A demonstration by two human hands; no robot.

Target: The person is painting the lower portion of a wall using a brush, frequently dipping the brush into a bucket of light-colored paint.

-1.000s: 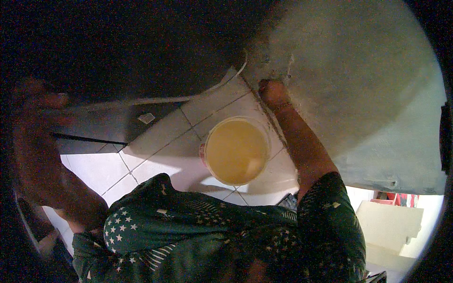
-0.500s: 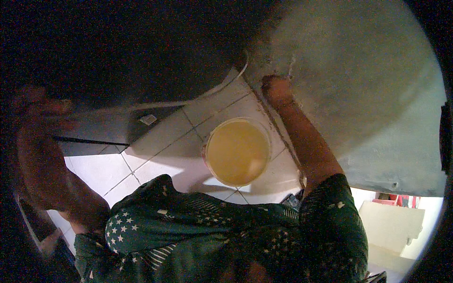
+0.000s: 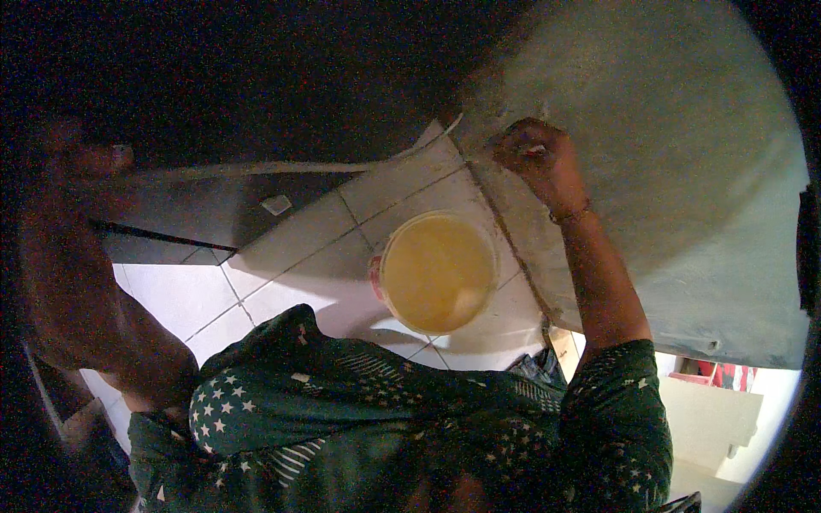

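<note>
Grey wall (image 3: pixel 693 179), partly shadowed, pale tiled floor (image 3: pixel 299 248); yellowish bucket (image 3: pixel 439 272) on it

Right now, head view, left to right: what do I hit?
Left hand → small pale square piece → bucket with yellowish contents → right hand → red-and-white items

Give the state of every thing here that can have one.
Right hand: fingers curled; whether holding something, unclear
Left hand: dim, grip unclear
Bucket: upright; yellowish top, lid or contents unclear
Tiled floor: partly lit, partly shadowed
Star-patterned shirt: worn
Grey wall: partly shadowed
</note>
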